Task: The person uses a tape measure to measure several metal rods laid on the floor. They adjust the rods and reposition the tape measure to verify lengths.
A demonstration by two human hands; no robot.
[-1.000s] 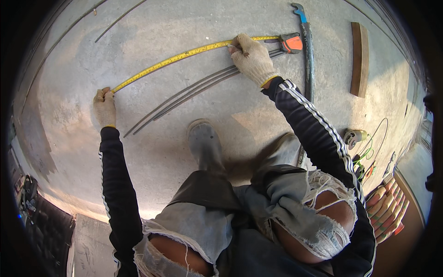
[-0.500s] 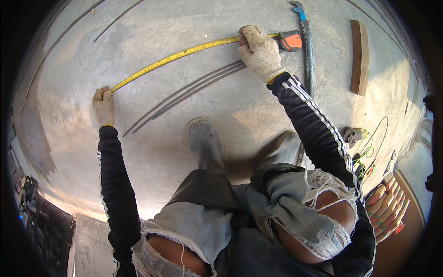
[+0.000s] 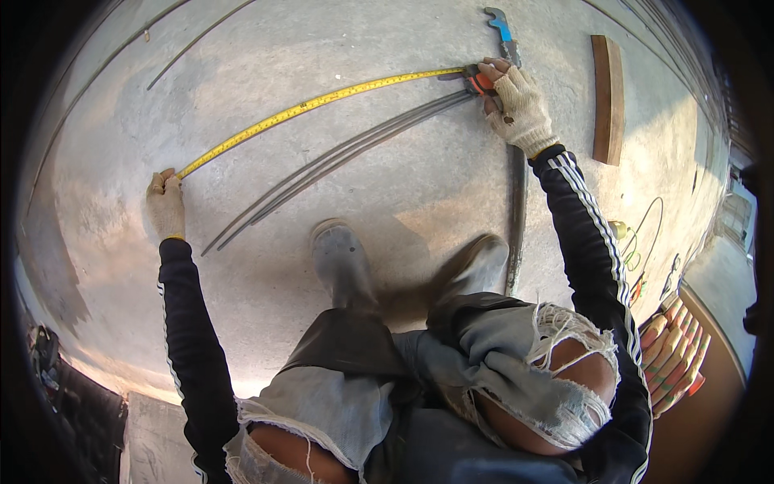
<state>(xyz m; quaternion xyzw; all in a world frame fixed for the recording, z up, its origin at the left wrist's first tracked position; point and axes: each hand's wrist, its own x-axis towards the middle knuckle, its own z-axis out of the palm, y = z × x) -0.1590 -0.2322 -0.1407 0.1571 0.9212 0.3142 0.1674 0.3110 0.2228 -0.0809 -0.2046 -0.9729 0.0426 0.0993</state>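
Observation:
A yellow tape measure blade (image 3: 322,100) stretches in a bow above the concrete floor. My left hand (image 3: 167,206), in a knitted work glove with bare fingertips, pinches its end at the left. At the other end my right hand (image 3: 520,105), gloved alike, grips the orange and black tape measure case (image 3: 480,81); the fingers cover part of it. Several thin steel rods (image 3: 339,156) lie side by side just nearer than the blade, their far ends close to the case. Under and beyond my right hand runs a long dark bar with a blue hooked head (image 3: 501,26).
A brown wooden block (image 3: 608,101) lies at the right. Longer rods (image 3: 105,73) cross the far left floor. A green cord (image 3: 633,250) and part of a power tool (image 3: 618,230) show beside my right sleeve. Striped wooden handles (image 3: 676,355) are bundled at lower right.
My right hand has let go of the blade and moved right onto the tape measure case. My left hand still holds the blade's end. The view has shifted slightly.

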